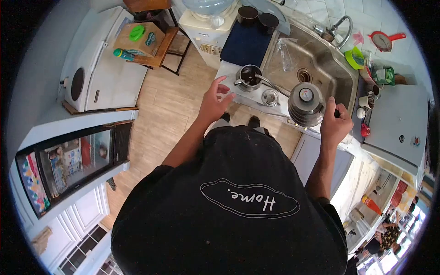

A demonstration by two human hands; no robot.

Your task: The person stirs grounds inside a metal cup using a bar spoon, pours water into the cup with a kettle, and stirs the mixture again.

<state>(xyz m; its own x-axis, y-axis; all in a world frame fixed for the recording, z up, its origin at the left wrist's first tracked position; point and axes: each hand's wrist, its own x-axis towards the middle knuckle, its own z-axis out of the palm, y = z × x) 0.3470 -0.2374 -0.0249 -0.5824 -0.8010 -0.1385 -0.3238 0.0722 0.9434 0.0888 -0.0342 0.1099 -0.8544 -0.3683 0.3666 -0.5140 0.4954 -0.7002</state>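
Observation:
My right hand [336, 121] is wrapped around the black handle of a metal gooseneck kettle [306, 112], which has a round dial on its lid. The kettle's thin spout reaches left to the rim of a metal pitcher [250, 83] with dark contents; whether water is flowing I cannot make out. My left hand [216, 98] is beside the pitcher, fingers spread and apart from it, holding nothing. Between pitcher and kettle, a small round metal piece [270, 97] stands on the white counter [224, 72].
Behind the counter edge is a steel sink [332, 80] with a faucet [341, 32]. Two dark cups [248, 14] stand by a dark mat [245, 43]. A water dispenser [206, 30] is at the back left. Cups and a white fridge [396, 121] are at right.

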